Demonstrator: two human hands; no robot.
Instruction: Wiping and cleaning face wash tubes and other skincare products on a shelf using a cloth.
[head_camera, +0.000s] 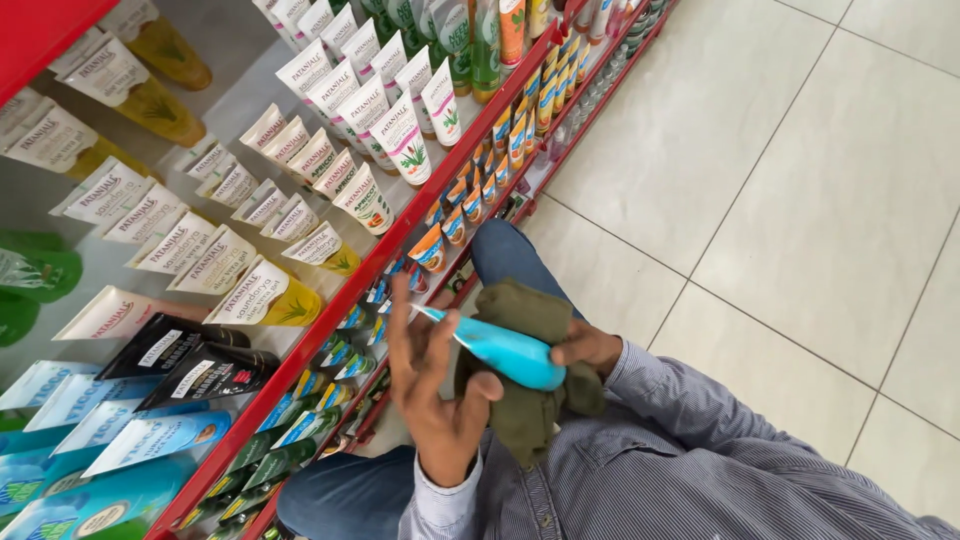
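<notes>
My left hand (432, 395) holds a turquoise-blue tube (505, 352) with a white cap. The thumb lies across the tube and the fingers spread behind it. My right hand (590, 346) grips an olive-green cloth (525, 415) that is bunched around the tube's wide end. Both hands are over my lap, just in front of the red shelf edge (330, 315). I am crouched, with my jeans-clad knees (505, 255) toward the shelf.
The red shop shelf at the left carries rows of white tubes (365, 105), black tubes (200, 370), blue tubes (120, 440) and yellow bottles (165, 105). Small packets (455, 220) hang along a lower rail. Pale tiled floor (800, 180) lies at the right.
</notes>
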